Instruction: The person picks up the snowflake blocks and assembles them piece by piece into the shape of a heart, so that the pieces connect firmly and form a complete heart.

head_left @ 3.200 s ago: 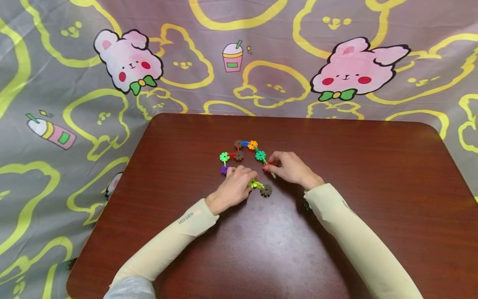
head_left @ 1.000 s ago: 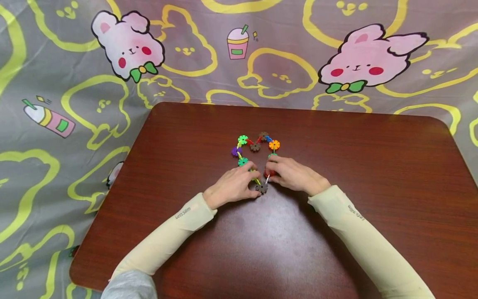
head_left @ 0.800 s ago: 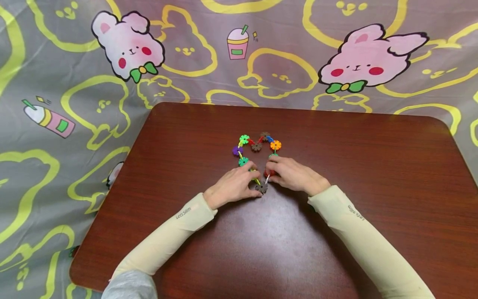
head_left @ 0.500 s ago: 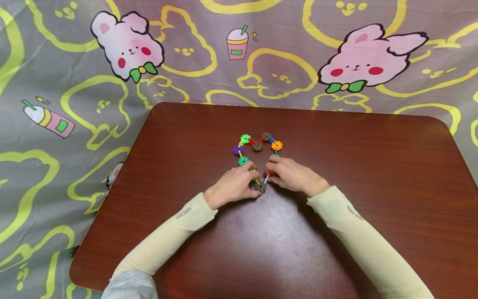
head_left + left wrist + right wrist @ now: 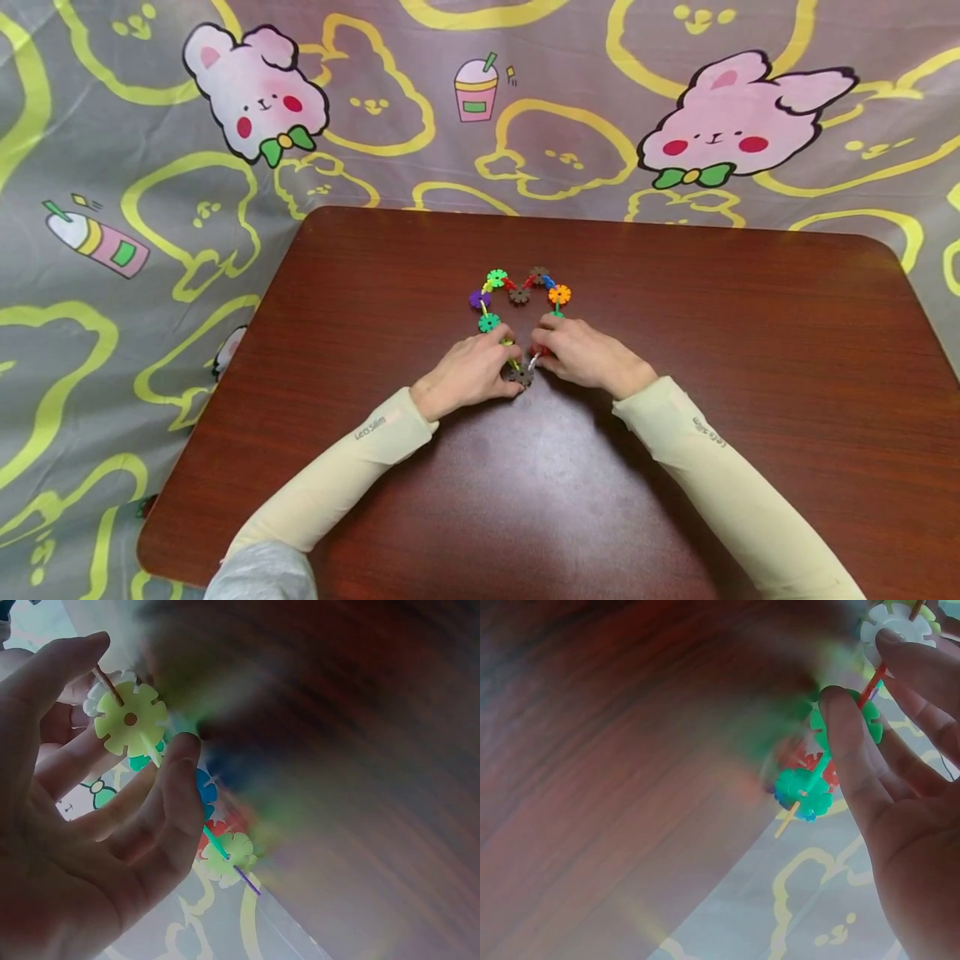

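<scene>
A chain of colourful notched snowflake discs lies on the table as a heart-shaped loop. At its bottom point is a brown snowflake disc (image 5: 522, 377), with a white snowflake disc (image 5: 533, 362) standing edge-on against it. My left hand (image 5: 468, 367) holds the lower left side, thumb at the brown disc and fingers around a yellow snowflake disc (image 5: 129, 718). My right hand (image 5: 588, 352) grips the lower right side; in the right wrist view the thumb presses the white disc and the index finger touches a green disc (image 5: 868, 720). A red disc (image 5: 542, 350) is mostly hidden by the right fingers.
Farther along the loop are a teal disc (image 5: 489, 322), a purple disc (image 5: 479, 299), a light green disc (image 5: 497, 278) and an orange disc (image 5: 559, 294). The brown table (image 5: 712, 333) meets a cartoon-printed curtain (image 5: 555, 58) at its back and left edges.
From 3.2 seconds ago, the white disc in my right hand has come down to the brown disc, and the chain's ends meet. Lately the loop's top has drifted slightly right; both hands nearly still.
</scene>
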### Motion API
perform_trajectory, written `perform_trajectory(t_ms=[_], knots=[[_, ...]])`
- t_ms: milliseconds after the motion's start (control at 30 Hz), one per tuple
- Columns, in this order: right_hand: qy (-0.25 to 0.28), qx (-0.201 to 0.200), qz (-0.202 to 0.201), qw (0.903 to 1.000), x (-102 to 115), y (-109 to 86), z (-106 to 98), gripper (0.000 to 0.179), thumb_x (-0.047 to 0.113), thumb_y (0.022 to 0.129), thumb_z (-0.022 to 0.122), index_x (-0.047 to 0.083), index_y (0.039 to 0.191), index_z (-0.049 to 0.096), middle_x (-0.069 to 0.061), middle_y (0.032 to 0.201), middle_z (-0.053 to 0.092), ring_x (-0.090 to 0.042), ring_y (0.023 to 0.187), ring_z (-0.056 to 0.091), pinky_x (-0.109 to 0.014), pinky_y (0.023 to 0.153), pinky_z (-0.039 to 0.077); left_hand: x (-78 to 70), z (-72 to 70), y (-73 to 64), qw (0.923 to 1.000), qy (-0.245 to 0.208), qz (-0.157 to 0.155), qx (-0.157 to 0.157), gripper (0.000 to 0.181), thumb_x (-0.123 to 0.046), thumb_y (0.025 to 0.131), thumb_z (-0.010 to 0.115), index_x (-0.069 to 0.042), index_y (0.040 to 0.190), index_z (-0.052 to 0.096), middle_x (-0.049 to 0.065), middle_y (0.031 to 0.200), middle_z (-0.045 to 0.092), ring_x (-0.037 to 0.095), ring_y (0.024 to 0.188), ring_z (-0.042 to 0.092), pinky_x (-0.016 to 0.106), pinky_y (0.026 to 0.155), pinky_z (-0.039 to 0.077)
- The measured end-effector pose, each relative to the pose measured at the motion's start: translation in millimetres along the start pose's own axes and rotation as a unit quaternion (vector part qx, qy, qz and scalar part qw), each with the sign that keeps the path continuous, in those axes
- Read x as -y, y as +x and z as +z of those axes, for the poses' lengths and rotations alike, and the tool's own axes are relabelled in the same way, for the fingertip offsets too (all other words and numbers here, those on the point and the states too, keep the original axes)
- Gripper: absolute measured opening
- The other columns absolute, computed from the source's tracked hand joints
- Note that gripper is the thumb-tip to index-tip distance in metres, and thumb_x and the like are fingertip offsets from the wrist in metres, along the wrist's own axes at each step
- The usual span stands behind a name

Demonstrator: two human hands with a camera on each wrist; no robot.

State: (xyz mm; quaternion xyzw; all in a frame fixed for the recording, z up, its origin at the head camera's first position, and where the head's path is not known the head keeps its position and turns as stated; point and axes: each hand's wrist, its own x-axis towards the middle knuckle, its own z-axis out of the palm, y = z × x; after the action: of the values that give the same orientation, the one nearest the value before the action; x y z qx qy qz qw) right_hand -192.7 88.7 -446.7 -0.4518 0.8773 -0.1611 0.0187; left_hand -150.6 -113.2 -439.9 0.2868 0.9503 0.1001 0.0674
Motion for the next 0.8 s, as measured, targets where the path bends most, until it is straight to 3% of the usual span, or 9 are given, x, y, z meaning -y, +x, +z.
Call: perform_trajectory(t_ms=[800], knots=[[-0.007,-0.021,-0.006,0.9997,4.9,-2.7,-0.1,0.016,0.007,0.081,0.073,0.011,0.077,0.058,-0.002,0.079,0.052,-0.016,0.063,0.052,-0.03,0.058,0.046,-1.2,1.8,-1.1,0.9998,0.0,0.018,-0.011,0.035,-0.039,0.082,0.076,-0.014,0.106,0.071,0.01,0.123,0.059,0.021,0.086,0.066,0.035,0.07,0.056]])
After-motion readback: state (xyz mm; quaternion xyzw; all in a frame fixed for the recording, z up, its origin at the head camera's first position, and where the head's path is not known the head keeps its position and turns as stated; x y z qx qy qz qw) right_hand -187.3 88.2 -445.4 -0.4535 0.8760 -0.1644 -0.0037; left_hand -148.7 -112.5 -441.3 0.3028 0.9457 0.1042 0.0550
